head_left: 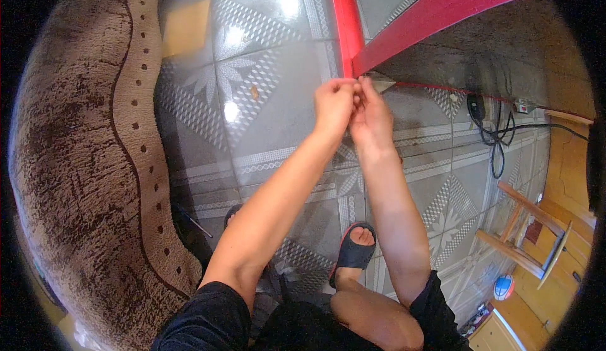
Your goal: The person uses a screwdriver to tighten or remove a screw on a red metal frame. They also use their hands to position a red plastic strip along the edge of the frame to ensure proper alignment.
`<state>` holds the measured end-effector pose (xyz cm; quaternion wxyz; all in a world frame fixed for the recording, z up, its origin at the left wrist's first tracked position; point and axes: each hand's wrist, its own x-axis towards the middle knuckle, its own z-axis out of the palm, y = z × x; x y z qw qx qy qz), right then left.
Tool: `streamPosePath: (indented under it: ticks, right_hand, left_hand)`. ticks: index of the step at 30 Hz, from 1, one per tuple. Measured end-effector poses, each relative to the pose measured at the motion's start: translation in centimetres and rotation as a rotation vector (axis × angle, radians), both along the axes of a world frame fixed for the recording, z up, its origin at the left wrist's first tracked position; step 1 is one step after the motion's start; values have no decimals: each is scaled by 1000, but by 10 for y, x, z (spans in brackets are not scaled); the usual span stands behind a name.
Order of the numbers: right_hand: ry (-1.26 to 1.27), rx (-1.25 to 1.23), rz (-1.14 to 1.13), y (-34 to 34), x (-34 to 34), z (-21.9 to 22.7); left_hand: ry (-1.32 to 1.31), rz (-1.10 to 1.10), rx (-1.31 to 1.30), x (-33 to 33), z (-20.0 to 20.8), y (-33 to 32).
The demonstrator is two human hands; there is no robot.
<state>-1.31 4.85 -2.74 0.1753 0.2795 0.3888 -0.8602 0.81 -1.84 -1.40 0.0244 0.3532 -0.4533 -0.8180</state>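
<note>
At the corner of the red-edged grey table (442, 10), our left hand (333, 106) and right hand (372, 116) pinch something small; we cannot tell what. Sweaty fingers may slip off.

both arms outstretched, left hand (334, 103) and right hand (371, 118) touching, fingers pinched together

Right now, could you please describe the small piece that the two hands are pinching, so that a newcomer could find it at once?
Start at the red frame, whose two bars meet in a corner above the patterned tile floor. Just below that corner, the left hand and right hand meet. The small pale pointed piece juts from the fingertips toward the right, the only light triangular thing against the dark panel.
</note>
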Motion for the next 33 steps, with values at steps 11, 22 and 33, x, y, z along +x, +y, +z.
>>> streamPosePath:
  ticks: [11,22,33]
  right_hand:
    - [58,338,26,41,14,16]
    - [-1,356,129,69,20,-2]
    - [71,166,144,72,34,-37]
  left_hand:
    - [-81,227,26,-19,0,33]
    - [-111,270,-226,-33,-6,49]
    - [16,439,-181,-33,-26,64]
